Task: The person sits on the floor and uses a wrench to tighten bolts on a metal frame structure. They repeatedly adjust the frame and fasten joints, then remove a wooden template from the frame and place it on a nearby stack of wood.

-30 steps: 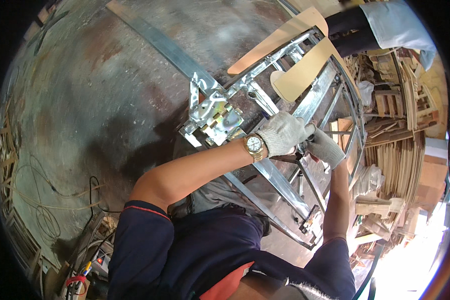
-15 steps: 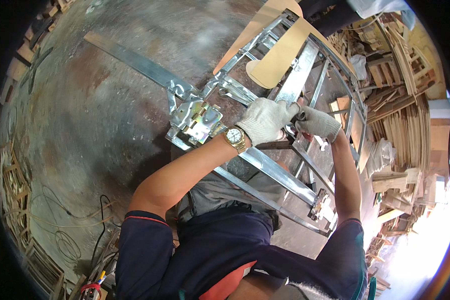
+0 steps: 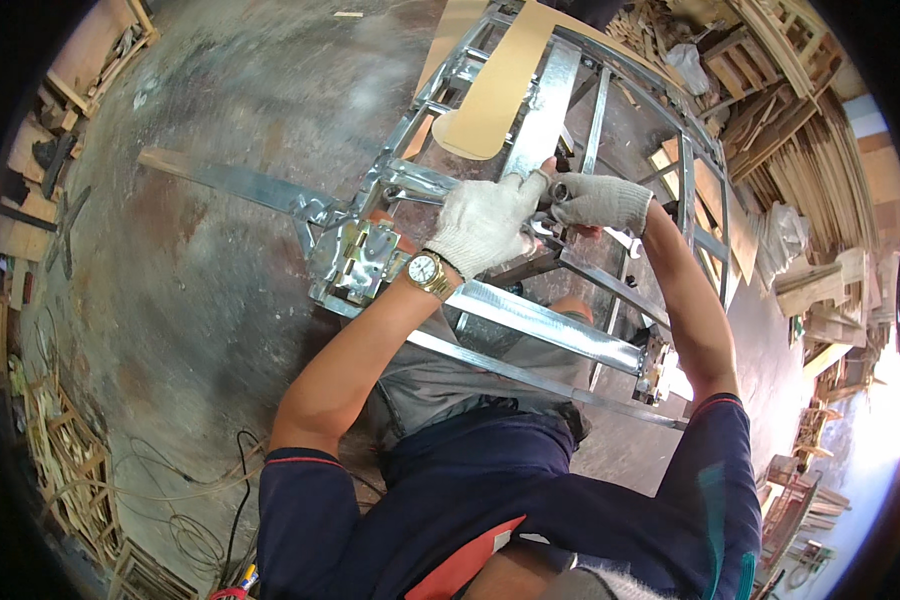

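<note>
My left hand [image 3: 488,222], in a whitish knit glove, is closed at the crossbar of a metal frame [image 3: 550,330]; whatever its curled fingers hold is hidden. Beside its thumb shows the open jaw of a wrench [image 3: 541,228]. Close on the right, my right hand [image 3: 606,205], gloved with bare fingertips, is closed around a second wrench [image 3: 634,246], whose jaw sticks out below the hand. A dark ring-shaped end appears between the two hands. Left of them, a shiny hinged metal bracket [image 3: 366,262] sits at the frame's corner. The fastening point itself is covered by the gloves.
A tan rounded board [image 3: 500,90] lies across the frame's far part. One long flat arm [image 3: 220,180] juts out left over the concrete floor [image 3: 200,330]. Stacked wood [image 3: 840,190] lines the right side; cables [image 3: 195,530] lie at lower left.
The view has shifted, so frame and hands sit further left and slightly higher in the picture. Both hands remain closed together at the same spot on the frame.
</note>
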The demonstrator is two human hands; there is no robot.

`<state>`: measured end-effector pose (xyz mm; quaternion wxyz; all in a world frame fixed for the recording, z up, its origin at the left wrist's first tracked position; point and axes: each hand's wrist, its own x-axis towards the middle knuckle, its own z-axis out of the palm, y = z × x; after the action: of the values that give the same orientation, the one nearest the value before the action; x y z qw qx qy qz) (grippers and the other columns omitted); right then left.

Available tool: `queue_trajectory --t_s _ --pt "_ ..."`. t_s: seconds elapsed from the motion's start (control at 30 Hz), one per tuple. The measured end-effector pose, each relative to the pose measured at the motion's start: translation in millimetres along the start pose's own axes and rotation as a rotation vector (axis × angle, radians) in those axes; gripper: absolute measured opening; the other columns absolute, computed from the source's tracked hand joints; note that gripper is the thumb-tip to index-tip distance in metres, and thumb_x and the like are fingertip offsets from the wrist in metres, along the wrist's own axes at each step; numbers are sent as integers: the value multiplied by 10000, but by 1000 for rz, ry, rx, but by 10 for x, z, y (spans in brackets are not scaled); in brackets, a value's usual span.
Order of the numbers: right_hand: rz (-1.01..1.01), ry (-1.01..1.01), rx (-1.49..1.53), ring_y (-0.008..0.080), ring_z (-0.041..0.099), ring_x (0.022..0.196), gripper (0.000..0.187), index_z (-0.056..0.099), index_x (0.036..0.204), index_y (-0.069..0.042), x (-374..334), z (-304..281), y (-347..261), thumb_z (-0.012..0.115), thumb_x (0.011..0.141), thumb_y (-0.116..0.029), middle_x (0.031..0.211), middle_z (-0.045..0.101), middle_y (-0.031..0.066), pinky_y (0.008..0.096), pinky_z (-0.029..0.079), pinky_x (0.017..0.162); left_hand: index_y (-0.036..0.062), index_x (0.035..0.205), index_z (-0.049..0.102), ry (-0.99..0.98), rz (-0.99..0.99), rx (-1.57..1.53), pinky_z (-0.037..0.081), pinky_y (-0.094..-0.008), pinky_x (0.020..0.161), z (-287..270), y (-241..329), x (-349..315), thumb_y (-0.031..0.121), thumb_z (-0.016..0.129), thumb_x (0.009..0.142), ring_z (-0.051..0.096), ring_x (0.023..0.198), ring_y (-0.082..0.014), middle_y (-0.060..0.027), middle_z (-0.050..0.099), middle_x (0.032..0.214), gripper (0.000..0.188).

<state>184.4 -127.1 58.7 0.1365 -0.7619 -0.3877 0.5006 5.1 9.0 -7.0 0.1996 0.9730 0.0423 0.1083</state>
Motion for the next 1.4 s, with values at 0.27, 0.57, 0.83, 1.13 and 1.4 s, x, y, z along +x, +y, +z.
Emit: queue_trajectory --t_s 0.27,0.57,0.83,1.13,1.4 --pt "38 10 121 148 585 504 314 646 1119 15 17 8 153 641 972 -263 659 591 42 308 468 480 228 1670 308 20 18 8 612 -477 670 -22 19 1 518 886 742 768 849 -331 -110 725 1145 1131" --pt "22 202 0 139 586 469 326 728 968 45 11 69 58 642 946 -268 684 676 64 311 456 420 264 1695 257 28 -6 24 608 -471 661 -40 36 -1 567 890 726 756 813 -338 -86 737 1124 1195" --pt "50 178 -66 142 599 494 325 701 999 36 -31 80 -80 697 937 -283 655 638 57 307 456 449 295 1702 239 86 20 20 598 -457 632 12 -8 0 581 901 714 750 724 -349 -118 763 996 1223" --pt "-12 196 78 137 590 459 374 747 1029 60 43 35 89 659 927 -288 781 749 92 299 459 409 308 1714 194 71 4 46 588 -470 634 -18 23 13 607 889 714 755 732 -354 -148 738 881 1254" --pt "10 234 -8 137 591 460 367 732 965 48 32 84 97 635 957 -306 781 760 116 304 482 437 287 1715 197 70 -6 15 609 -443 672 -18 34 13 593 916 680 763 763 -346 -144 751 938 1297"
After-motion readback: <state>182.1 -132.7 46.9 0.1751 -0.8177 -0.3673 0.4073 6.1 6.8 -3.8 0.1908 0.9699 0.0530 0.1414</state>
